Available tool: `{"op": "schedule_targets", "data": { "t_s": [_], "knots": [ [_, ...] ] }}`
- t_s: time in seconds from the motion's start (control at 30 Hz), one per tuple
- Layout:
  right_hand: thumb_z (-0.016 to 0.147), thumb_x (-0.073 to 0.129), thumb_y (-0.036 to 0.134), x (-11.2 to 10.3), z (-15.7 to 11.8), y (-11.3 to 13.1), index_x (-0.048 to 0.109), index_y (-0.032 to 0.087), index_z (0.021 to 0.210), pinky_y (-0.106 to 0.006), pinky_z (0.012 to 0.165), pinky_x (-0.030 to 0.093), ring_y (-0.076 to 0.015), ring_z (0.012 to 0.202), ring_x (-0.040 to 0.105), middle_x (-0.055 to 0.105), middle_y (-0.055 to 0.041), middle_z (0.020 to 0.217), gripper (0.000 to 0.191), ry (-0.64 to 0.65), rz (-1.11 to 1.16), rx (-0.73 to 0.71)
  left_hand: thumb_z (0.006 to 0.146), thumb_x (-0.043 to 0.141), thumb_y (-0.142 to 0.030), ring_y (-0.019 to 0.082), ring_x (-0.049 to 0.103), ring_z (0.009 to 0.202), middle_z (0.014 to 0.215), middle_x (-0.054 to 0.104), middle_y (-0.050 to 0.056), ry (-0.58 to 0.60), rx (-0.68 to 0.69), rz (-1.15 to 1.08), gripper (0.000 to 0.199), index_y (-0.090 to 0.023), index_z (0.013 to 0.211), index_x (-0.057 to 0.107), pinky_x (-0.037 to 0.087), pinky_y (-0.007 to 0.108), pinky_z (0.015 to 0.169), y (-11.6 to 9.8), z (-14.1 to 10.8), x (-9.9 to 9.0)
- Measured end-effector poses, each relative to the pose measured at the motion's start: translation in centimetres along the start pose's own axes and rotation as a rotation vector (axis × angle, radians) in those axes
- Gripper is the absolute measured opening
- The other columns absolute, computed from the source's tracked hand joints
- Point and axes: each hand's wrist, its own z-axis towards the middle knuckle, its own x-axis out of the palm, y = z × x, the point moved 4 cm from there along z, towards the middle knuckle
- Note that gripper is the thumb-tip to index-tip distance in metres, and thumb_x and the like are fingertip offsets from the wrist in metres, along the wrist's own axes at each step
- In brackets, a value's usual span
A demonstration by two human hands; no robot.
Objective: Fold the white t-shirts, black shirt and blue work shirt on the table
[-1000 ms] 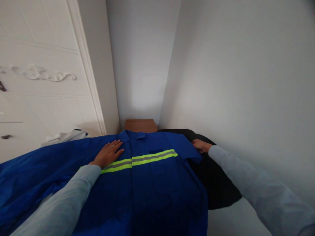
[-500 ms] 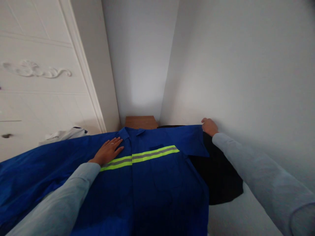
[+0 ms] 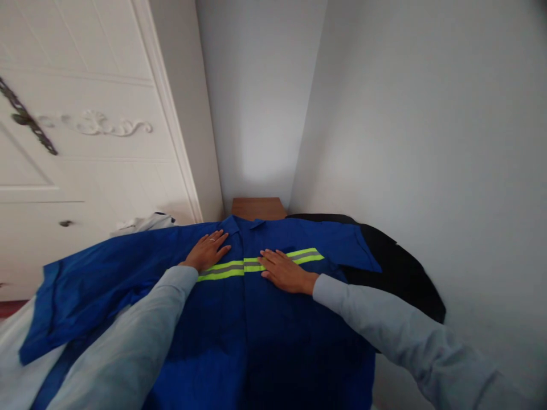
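A blue work shirt (image 3: pixel 209 324) with a yellow and grey reflective stripe across its chest lies spread out, collar at the far end. My left hand (image 3: pixel 208 250) rests flat on it just below the collar, fingers stretched out, a ring on one finger. Flat on the chest stripe, right of the front placket, lies my right hand (image 3: pixel 285 271) with its fingers extended. The shirt's left-side sleeve (image 3: pixel 85 285) reaches out to the left. The short right-side sleeve (image 3: pixel 350 245) lies over a black cloth item (image 3: pixel 401 273).
White cabinet doors (image 3: pixel 106 97) with carved trim and dark handles stand at the left. A grey-white wall (image 3: pixel 419 125) rises close on the right. Behind the collar is a brown wooden surface (image 3: pixel 258 208). White cloth (image 3: pixel 143 223) lies beside the cabinet.
My right hand has left the end of the right-side sleeve and moved left onto the chest stripe. My left hand stays on the shirt near the collar. The view has shifted left.
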Motion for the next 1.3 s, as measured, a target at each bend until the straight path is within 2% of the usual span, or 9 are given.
{"op": "schedule_targets", "data": {
  "t_s": [0.1,0.27,0.47,0.63,0.8,0.97,1.07,1.17,1.3],
  "knots": [
    [0.103,0.031,0.054,0.4,-1.6,-0.8,0.040,0.017,0.153,-0.052,0.124,0.024,-0.0282,0.151,0.026,0.029,-0.0151,0.160,0.063,0.038,0.001,0.014,0.100,0.027,-0.056,0.026,0.028,0.151,0.161,0.030,0.011,0.000,0.004,0.002,0.069,-0.015,0.155,0.037,0.021,0.046,0.123,0.0,0.0,0.1],
    [0.101,0.035,0.059,-2.6,-7.7,-7.5,0.037,0.020,0.155,-0.058,0.125,0.013,-0.0302,0.153,0.020,0.024,-0.0139,0.162,0.067,0.154,-0.017,0.143,0.100,0.027,-0.057,0.026,0.028,0.151,0.161,0.031,0.011,-0.010,0.017,-0.016,0.070,-0.016,0.155,0.038,0.021,0.047,0.123,0.2,0.1,0.1],
    [0.096,0.046,0.058,-5.9,-16.9,-13.7,0.034,0.021,0.157,-0.052,0.127,0.011,-0.0280,0.154,0.016,0.020,-0.0095,0.164,0.072,0.279,0.140,0.484,0.100,0.029,-0.056,0.027,0.029,0.150,0.161,0.031,0.012,-0.017,0.027,-0.023,0.068,-0.017,0.155,0.038,0.022,0.048,0.122,0.3,0.3,0.3],
    [0.086,0.059,0.064,-8.2,-22.5,-16.2,0.056,0.020,0.142,-0.044,0.129,0.011,-0.0270,0.152,0.025,0.035,-0.0072,0.159,0.071,0.178,0.406,0.746,0.099,0.031,-0.054,0.026,0.030,0.150,0.160,0.034,0.012,-0.048,0.033,-0.021,0.066,-0.018,0.154,0.040,0.023,0.048,0.122,0.5,0.5,0.6],
    [0.090,0.058,0.051,-9.9,-22.7,-16.6,0.066,0.017,0.126,-0.041,0.126,0.025,-0.0271,0.138,0.048,0.056,-0.0095,0.143,0.050,-0.006,0.416,0.769,0.100,0.032,-0.045,0.030,0.035,0.147,0.159,0.035,0.015,-0.059,0.009,0.025,0.059,-0.015,0.149,0.048,0.030,0.050,0.119,-0.4,-0.1,-0.4],
    [0.085,0.067,0.033,-10.5,-20.4,-18.1,0.066,0.011,0.109,-0.041,0.112,0.041,-0.0318,0.126,0.057,0.064,-0.0194,0.124,0.033,-0.101,0.160,0.964,0.095,0.036,-0.023,0.036,0.039,0.143,0.157,0.037,0.019,-0.163,-0.060,0.067,0.047,-0.011,0.133,0.061,0.035,0.054,0.114,-4.3,-1.4,-3.9],
    [0.075,0.080,0.036,-9.9,-20.1,-19.2,0.062,0.012,0.093,-0.034,0.076,0.054,-0.0285,0.091,0.067,0.067,-0.0145,0.085,0.035,-0.041,0.229,1.180,0.100,0.026,-0.027,0.033,0.049,0.136,0.155,0.040,0.020,-0.204,-0.048,-0.056,0.051,-0.009,0.136,0.058,0.041,0.047,0.112,-8.8,-2.7,-5.1],
    [0.067,0.086,0.030,-9.2,-20.5,-19.8,0.052,0.017,0.074,-0.023,0.049,0.037,-0.0145,0.055,0.053,0.049,0.0001,0.054,0.036,0.051,0.438,1.278,0.102,0.027,-0.055,0.031,0.035,0.147,0.157,0.038,0.016,-0.180,0.155,-0.129,0.064,-0.014,0.146,0.049,0.033,0.049,0.119,-13.7,-4.8,-4.2],
    [0.069,0.082,0.024,-10.2,-21.5,-20.5,0.042,0.019,0.064,-0.020,0.045,0.024,-0.0055,0.044,0.034,0.035,0.0071,0.048,0.041,0.045,0.554,1.232,0.093,0.031,-0.074,0.036,0.024,0.151,0.160,0.032,0.019,-0.069,0.244,-0.109,0.085,-0.014,0.151,0.043,0.022,0.055,0.122,-16.1,-7.7,-1.0]
  ]
}}
